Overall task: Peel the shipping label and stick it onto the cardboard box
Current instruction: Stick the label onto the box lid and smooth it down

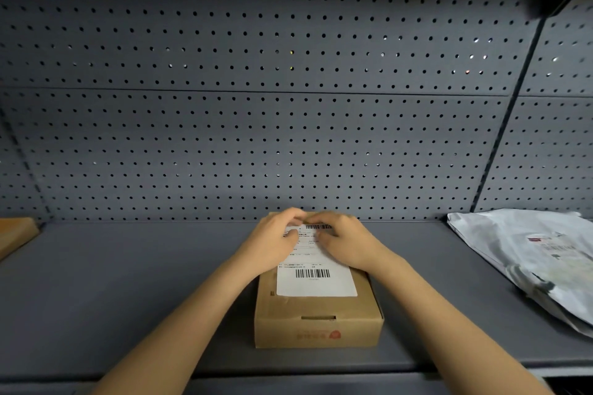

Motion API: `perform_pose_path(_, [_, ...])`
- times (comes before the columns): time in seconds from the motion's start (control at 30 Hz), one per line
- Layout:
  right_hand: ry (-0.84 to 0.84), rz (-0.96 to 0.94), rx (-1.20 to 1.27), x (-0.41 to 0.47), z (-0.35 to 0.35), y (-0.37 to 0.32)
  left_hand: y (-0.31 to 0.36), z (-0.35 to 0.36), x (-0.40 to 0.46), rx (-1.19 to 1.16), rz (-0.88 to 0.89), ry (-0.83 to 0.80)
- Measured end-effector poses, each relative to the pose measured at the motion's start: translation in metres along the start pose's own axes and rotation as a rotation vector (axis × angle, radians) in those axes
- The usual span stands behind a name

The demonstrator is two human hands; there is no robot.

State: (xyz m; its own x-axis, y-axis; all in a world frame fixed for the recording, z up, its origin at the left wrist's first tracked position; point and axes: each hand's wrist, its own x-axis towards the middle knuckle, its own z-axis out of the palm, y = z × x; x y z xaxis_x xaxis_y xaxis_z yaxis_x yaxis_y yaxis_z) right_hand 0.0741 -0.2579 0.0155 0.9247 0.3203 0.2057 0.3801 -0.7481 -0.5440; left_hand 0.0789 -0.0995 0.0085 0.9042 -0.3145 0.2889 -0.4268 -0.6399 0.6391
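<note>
A brown cardboard box [317, 321] lies flat on the grey shelf, its front face toward me. A white shipping label [316, 280] with barcodes lies on the box's top, its near part flat. Both hands rest on the label's far part. My left hand [272, 244] lies on its left side with fingers curled at the far edge. My right hand [345, 242] lies on its right side, fingertips at the far edge by the upper barcode. The hands hide much of the label's far half, and I cannot tell whether they pinch it or press it.
The grey shelf [128, 298] has a perforated back wall [256, 138] right behind the box. A white plastic mailer bag [529, 260] lies at the right. A corner of another brown box [16, 234] shows at the far left. The shelf's front edge runs below the box.
</note>
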Motion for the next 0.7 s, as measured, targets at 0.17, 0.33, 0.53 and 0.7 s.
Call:
perform_pose_path(0.17, [0.020,0.018,-0.129,-0.001,-0.001,0.004,-0.001,0.000,-0.003,0.183,-0.030,-0.005])
perform_pose_path(0.33, [0.082,0.040,-0.275,-0.011,-0.009,0.013,-0.004,-0.011,-0.011,0.284,-0.059,0.023])
perform_pose_path(0.53, [0.115,-0.007,-0.292,-0.010,-0.003,0.003,0.006,-0.009,-0.010,0.226,-0.061,-0.007])
perform_pose_path(0.7, [0.036,0.013,-0.112,-0.014,0.002,-0.005,0.012,0.000,-0.010,0.164,-0.075,-0.065])
